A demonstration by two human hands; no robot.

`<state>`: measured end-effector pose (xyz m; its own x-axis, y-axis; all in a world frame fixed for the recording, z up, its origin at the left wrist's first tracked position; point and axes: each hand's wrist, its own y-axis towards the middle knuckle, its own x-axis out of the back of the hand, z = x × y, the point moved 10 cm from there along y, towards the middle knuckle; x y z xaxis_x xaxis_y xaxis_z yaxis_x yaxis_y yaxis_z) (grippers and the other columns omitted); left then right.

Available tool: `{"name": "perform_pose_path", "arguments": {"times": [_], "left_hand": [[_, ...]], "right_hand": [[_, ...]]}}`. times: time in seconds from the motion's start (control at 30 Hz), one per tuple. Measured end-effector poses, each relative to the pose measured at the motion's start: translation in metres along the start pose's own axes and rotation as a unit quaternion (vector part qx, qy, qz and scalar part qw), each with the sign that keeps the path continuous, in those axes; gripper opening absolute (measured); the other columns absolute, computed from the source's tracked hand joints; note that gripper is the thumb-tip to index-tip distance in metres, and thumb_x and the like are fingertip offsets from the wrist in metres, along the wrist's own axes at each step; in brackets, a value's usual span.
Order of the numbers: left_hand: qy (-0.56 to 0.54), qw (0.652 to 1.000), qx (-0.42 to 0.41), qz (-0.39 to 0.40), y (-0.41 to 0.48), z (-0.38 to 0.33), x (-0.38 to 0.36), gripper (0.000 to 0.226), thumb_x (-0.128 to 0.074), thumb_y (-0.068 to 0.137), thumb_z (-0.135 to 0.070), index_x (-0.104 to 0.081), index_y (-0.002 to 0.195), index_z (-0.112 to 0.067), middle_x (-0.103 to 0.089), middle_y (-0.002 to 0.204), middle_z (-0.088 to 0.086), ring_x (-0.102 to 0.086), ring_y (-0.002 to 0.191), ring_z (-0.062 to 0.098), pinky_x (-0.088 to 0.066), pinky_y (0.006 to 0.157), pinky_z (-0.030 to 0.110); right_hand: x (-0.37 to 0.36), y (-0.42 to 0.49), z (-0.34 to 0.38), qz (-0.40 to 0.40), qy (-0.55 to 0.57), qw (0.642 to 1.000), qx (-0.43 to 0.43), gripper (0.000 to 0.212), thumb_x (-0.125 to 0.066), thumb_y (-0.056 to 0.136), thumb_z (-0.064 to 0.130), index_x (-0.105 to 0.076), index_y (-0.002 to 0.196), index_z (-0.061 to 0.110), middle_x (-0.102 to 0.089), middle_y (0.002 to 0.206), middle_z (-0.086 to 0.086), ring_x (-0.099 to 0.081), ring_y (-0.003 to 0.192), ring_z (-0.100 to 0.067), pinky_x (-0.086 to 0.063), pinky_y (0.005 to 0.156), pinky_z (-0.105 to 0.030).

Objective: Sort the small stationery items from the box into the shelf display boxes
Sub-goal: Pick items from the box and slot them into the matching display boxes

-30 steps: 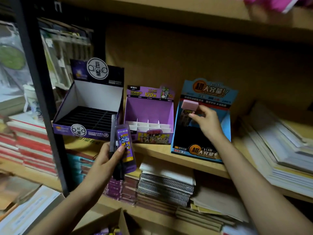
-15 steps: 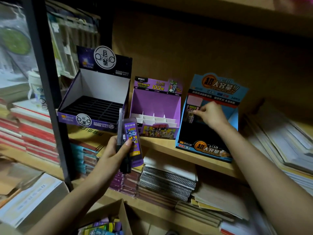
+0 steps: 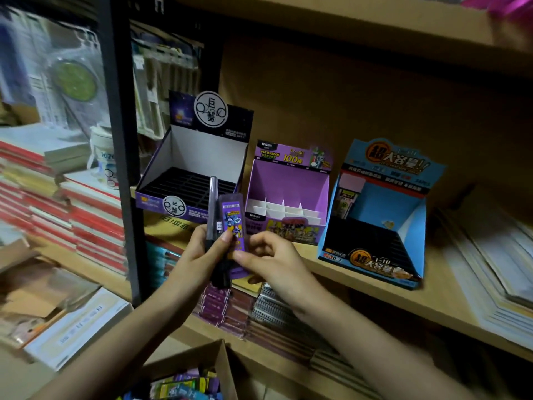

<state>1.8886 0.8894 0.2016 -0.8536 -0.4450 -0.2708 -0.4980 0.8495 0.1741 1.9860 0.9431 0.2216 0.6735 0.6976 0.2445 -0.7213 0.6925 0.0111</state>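
Observation:
My left hand (image 3: 199, 255) grips a purple lead case (image 3: 232, 223) together with a dark pen (image 3: 212, 209), both held upright in front of the shelf. My right hand (image 3: 271, 261) pinches the lower part of the purple case. Three display boxes stand on the shelf: a dark purple box (image 3: 202, 157) on the left, a lilac box (image 3: 288, 183) with white dividers in the middle, and a blue box (image 3: 383, 215) on the right. A pink-capped case (image 3: 350, 192) stands in the blue box's back left corner. The cardboard source box (image 3: 202, 368) with colourful items sits at the bottom.
A black upright post (image 3: 121, 157) divides the shelving at left. Stacks of books (image 3: 86, 220) lie left of it, spiral notebooks (image 3: 277, 310) on the shelf below, and paper piles (image 3: 487, 261) at the right. The wooden shelf edge (image 3: 375, 287) runs under the display boxes.
My right hand left the pink-capped case in the blue box, came back left and took hold of the purple case. My left hand stayed in place with its items.

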Motion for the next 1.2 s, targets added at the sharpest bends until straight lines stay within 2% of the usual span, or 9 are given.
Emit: {"name": "perform_pose_path", "arguments": {"times": [0.1, 0.33, 0.5, 0.63, 0.73, 0.9, 0.97, 1.1, 1.2], "left_hand": [[0.000, 1.000, 0.011, -0.003, -0.002, 0.000, 0.011, 0.036, -0.054, 0.087, -0.029, -0.050, 0.118, -0.011, -0.060, 0.116, 0.026, -0.061, 0.106, 0.037, -0.049, 0.093, 0.053], [0.022, 1.000, 0.003, -0.011, 0.001, -0.013, 0.044, 0.037, -0.058, 0.078, -0.047, -0.055, 0.109, -0.025, -0.071, 0.098, 0.002, -0.068, 0.095, 0.016, -0.055, 0.073, 0.029], [0.035, 0.999, 0.011, 0.023, 0.006, -0.016, 0.047, 0.026, -0.061, 0.081, -0.034, -0.053, 0.101, -0.020, -0.069, 0.079, -0.008, -0.066, 0.074, 0.005, -0.051, 0.058, 0.017], [0.013, 0.997, 0.018, 0.073, 0.007, -0.014, 0.027, 0.032, -0.062, 0.079, -0.031, -0.053, 0.106, -0.017, -0.067, 0.078, -0.004, -0.063, 0.070, 0.007, -0.051, 0.057, 0.021], [0.000, 0.996, 0.015, 0.083, 0.009, -0.017, 0.019, 0.039, -0.060, 0.079, -0.029, -0.052, 0.114, -0.016, -0.064, 0.076, -0.003, -0.062, 0.069, 0.008, -0.052, 0.060, 0.020], [0.021, 0.997, 0.009, 0.077, 0.009, -0.022, 0.038, 0.034, -0.056, 0.082, -0.029, -0.050, 0.113, -0.017, -0.068, 0.079, -0.005, -0.064, 0.070, 0.007, -0.051, 0.059, 0.018], [0.037, 0.997, -0.002, 0.066, 0.008, -0.023, 0.048, 0.033, -0.056, 0.082, -0.029, -0.051, 0.112, -0.018, -0.068, 0.080, -0.004, -0.064, 0.070, 0.008, -0.052, 0.060, 0.021], [0.056, 0.997, -0.011, 0.053, 0.004, -0.023, 0.062, 0.033, -0.057, 0.080, -0.035, -0.055, 0.111, -0.022, -0.070, 0.086, -0.001, -0.065, 0.074, 0.010, -0.053, 0.062, 0.024], [0.038, 0.998, -0.002, 0.055, 0.002, -0.017, 0.067, 0.032, -0.057, 0.082, -0.033, -0.057, 0.113, -0.024, -0.072, 0.096, 0.004, -0.068, 0.080, 0.014, -0.054, 0.062, 0.023]], "right_hand": [[-0.001, 0.003, -0.001, 0.001, 0.016, 1.000, -0.003, 0.012, -0.065, 0.086, 0.006, -0.057, 0.086, 0.015, -0.053, 0.085, -0.010, -0.054, 0.074, -0.014, -0.049, 0.059, -0.020], [-0.008, 0.008, 0.013, 0.034, -0.096, 0.994, 0.035, 0.022, -0.056, 0.091, 0.002, -0.055, 0.084, 0.023, -0.055, 0.087, -0.004, -0.054, 0.078, -0.017, -0.047, 0.072, -0.029], [0.012, 0.015, 0.037, -0.027, -0.108, 0.989, 0.096, 0.017, -0.054, 0.091, -0.002, -0.059, 0.092, 0.014, -0.059, 0.090, -0.004, -0.053, 0.083, -0.014, -0.042, 0.074, -0.021], [0.048, 0.025, 0.064, -0.092, -0.048, 0.989, 0.105, 0.015, -0.063, 0.084, 0.000, -0.061, 0.092, 0.013, -0.061, 0.089, -0.008, -0.057, 0.085, -0.015, -0.048, 0.074, -0.020], [0.078, 0.031, 0.100, -0.116, -0.095, 0.976, 0.161, 0.013, -0.066, 0.082, 0.002, -0.067, 0.092, 0.010, -0.065, 0.084, -0.002, -0.060, 0.072, 0.002, -0.049, 0.066, -0.009], [0.116, 0.041, 0.143, -0.237, -0.288, 0.892, 0.256, 0.010, -0.070, 0.081, 0.010, -0.070, 0.090, 0.015, -0.065, 0.083, 0.007, -0.060, 0.081, -0.004, -0.046, 0.075, -0.014], [0.105, 0.051, 0.142, -0.234, -0.329, 0.874, 0.272, 0.008, -0.069, 0.082, 0.010, -0.071, 0.090, 0.012, -0.066, 0.089, 0.002, -0.060, 0.088, -0.011, -0.046, 0.081, -0.021], [0.076, 0.067, 0.131, -0.180, -0.370, 0.860, 0.302, 0.012, -0.069, 0.080, 0.005, -0.072, 0.092, 0.005, -0.062, 0.088, 0.001, -0.056, 0.084, -0.008, -0.038, 0.073, -0.003], [0.074, 0.082, 0.119, -0.158, -0.357, 0.879, 0.274, 0.020, -0.071, 0.079, 0.006, -0.070, 0.098, 0.009, -0.065, 0.092, 0.000, -0.057, 0.085, -0.008, -0.039, 0.072, -0.004]]}}
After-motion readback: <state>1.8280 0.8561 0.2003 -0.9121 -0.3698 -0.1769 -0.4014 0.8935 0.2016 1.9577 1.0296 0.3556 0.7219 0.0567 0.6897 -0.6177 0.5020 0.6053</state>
